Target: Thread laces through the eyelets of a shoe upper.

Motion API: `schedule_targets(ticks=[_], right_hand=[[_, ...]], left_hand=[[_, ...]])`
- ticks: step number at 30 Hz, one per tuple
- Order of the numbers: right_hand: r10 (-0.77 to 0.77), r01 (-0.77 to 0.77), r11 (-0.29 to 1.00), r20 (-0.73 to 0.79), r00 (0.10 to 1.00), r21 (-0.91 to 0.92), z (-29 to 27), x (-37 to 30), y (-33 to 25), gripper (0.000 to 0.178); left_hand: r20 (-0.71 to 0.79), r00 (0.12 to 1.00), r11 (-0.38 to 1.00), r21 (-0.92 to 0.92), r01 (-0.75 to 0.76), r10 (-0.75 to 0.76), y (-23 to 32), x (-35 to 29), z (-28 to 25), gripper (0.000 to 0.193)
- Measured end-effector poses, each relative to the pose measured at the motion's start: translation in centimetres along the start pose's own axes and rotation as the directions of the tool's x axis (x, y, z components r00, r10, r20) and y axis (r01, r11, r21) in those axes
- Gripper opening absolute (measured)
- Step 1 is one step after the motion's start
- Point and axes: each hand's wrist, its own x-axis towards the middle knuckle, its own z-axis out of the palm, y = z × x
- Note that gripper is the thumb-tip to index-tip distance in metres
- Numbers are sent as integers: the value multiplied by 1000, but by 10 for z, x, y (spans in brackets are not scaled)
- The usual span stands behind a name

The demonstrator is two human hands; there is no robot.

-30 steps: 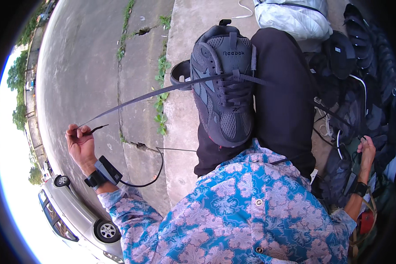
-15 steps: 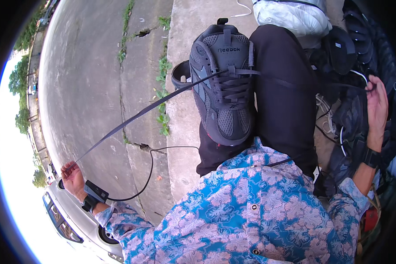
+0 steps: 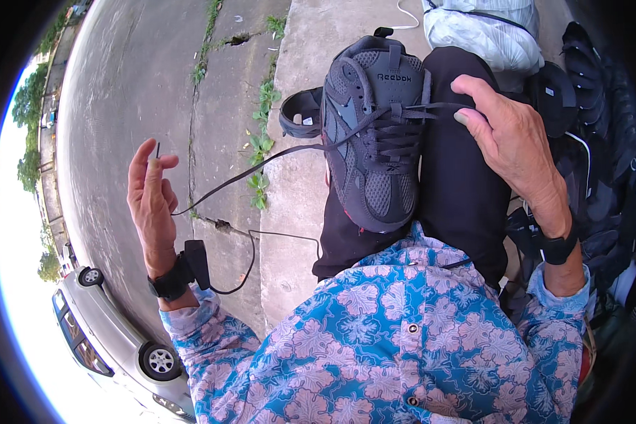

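Note:
A dark grey sneaker [image 3: 378, 191] lies across my lap, its toe toward my body and its heel pointing away. My left hand [image 3: 154, 205] is raised to the left of the sneaker, pinching the end of a dark flat shoelace [image 3: 251, 169] that sags back to the top eyelets. My right hand [image 3: 512, 134] is over my right thigh, beside the collar. Its thumb and forefinger are apart, with the other lace end [image 3: 442, 106] running between them; the remaining fingers are hidden. The two laces cross over the tongue [image 3: 394, 78].
A dark open shoe [image 3: 302, 114] is on the concrete ledge just left of the sneaker. A white plastic bag [image 3: 487, 35] stands beyond my knee. Black footwear [image 3: 586, 78] is piled on the right. A cable [image 3: 251, 261] hangs from my left wrist. A silver car [image 3: 113, 332] is parked far left.
My right hand has come in from the far right to near the sneaker. The left hand has risen and moved inward. The left lace, taut before, now hangs slack.

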Motion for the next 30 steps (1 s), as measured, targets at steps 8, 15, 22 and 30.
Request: schedule_targets(ticks=[8,15,22,30], right_hand=[[-270,247,954,-134,953,-168,14,8,-8,20],[-262,234,950,-123,957,-206,13,1,-4,14],[-212,196,963,-70,975,-185,11,0,-6,12],[-207,189,961,-71,976,-201,12,4,-11,8]], left_hand=[[219,973,997,26,-78,70,2,-8,63,34],[315,948,1000,-7,-29,30,4,-15,82,18],[326,945,999,-6,32,-28,11,-20,97,18],[360,930,997,1,76,-71,18,-23,105,18]])
